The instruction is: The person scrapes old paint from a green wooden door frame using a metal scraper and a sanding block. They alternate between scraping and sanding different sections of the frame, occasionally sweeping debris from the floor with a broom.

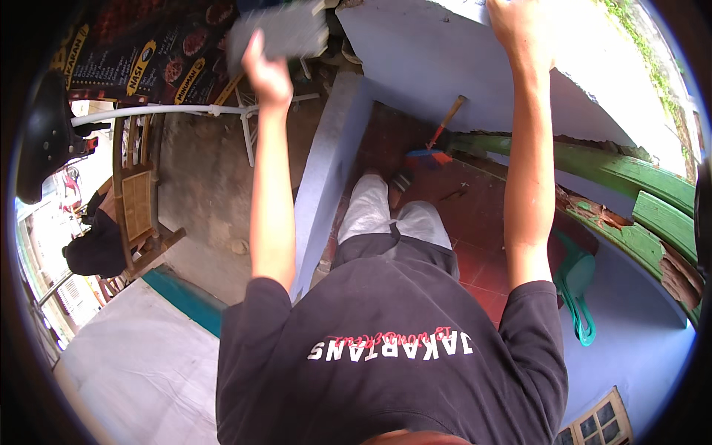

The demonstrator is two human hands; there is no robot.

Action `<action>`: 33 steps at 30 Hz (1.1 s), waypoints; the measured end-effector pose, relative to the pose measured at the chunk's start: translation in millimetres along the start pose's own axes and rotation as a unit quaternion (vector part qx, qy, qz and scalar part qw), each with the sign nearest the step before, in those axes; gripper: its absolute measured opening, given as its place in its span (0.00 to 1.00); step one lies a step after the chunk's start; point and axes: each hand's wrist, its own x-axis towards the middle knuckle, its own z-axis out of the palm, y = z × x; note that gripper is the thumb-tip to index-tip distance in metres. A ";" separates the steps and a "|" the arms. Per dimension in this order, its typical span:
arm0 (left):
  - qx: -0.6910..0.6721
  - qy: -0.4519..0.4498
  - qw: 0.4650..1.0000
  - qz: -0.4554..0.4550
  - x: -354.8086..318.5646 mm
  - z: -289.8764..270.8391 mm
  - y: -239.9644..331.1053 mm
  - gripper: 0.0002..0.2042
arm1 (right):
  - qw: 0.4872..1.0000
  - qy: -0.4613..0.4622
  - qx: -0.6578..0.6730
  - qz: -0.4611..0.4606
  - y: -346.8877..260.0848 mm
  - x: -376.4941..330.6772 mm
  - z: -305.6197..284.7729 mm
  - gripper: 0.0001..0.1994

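Raised at the upper left, my left hand (268,78) grips a grey rectangular block (291,33), its thumb laid against the near face. Motion blurs the block, and I cannot tell what it is made of. My right arm reaches up to the top edge, where my right hand (521,35) is at the bright, washed-out top of a pale wall (430,55). The frame edge and glare hide most of its fingers, so whether it holds anything does not show.
A broom (447,122) leans in the corner on the red tiles (475,196). Right of me are weathered green boards (593,167) and a hanging teal plastic item (578,285). A low lavender wall (334,148), white pipe (163,110) and bamboo chair (139,208) lie left.
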 end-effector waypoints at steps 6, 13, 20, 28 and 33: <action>0.486 -0.213 0.763 0.368 59.5 78.6 -94.3 0.23 | 0.989 -0.105 0.062 0.084 -22.8 16.1 -31.7 0.17; 0.320 -0.133 0.893 0.286 38.5 149.1 -92.3 0.15 | 0.916 0.171 0.284 0.228 -19.4 18.2 -75.6 0.13; 0.366 -0.095 0.868 0.322 35.8 150.2 -86.8 0.16 | 0.693 0.063 0.670 0.257 -117.8 -176.7 -83.1 0.05; 0.356 -0.146 0.867 0.317 33.6 149.8 -94.6 0.23 | 0.077 -0.189 0.615 0.762 -103.4 -293.2 125.7 0.27; 0.292 -0.138 0.909 0.262 34.6 139.4 -107.6 0.26 | -0.094 -0.041 0.593 0.799 -125.7 -346.6 199.1 0.15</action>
